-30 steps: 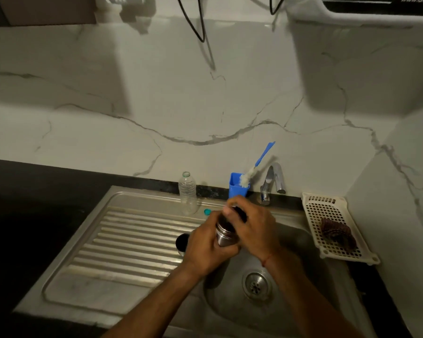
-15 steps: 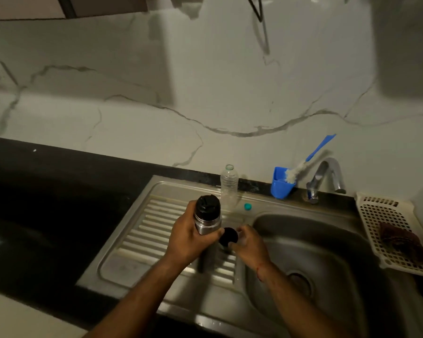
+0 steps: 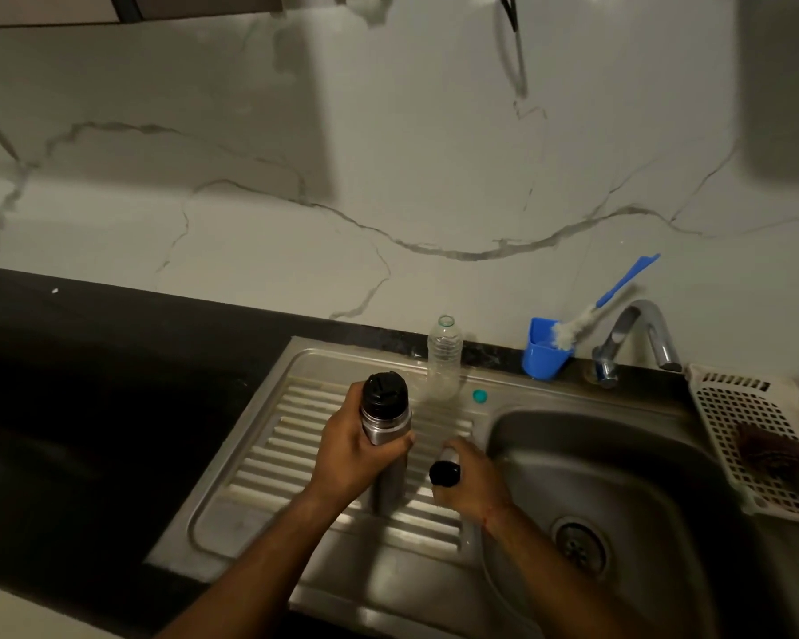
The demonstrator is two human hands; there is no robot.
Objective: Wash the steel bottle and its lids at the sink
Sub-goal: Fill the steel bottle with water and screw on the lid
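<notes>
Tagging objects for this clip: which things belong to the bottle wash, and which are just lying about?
Job: steel bottle, held by left hand; lid, held by right hand; sink; tap.
Lying about: plastic bottle; teal cap; blue cup; brush in it; white basket; dark scrubber in it.

Left hand (image 3: 356, 447): fingers and thumb curled round the bottle (image 3: 385, 408), holding it upright.
Right hand (image 3: 473, 481): just beside the left one, fingers curled round a lid (image 3: 444, 473).
Left arm (image 3: 250, 569): bare, reaching in from the bottom edge.
Right arm (image 3: 554, 564): bare, reaching in from the bottom edge.
</notes>
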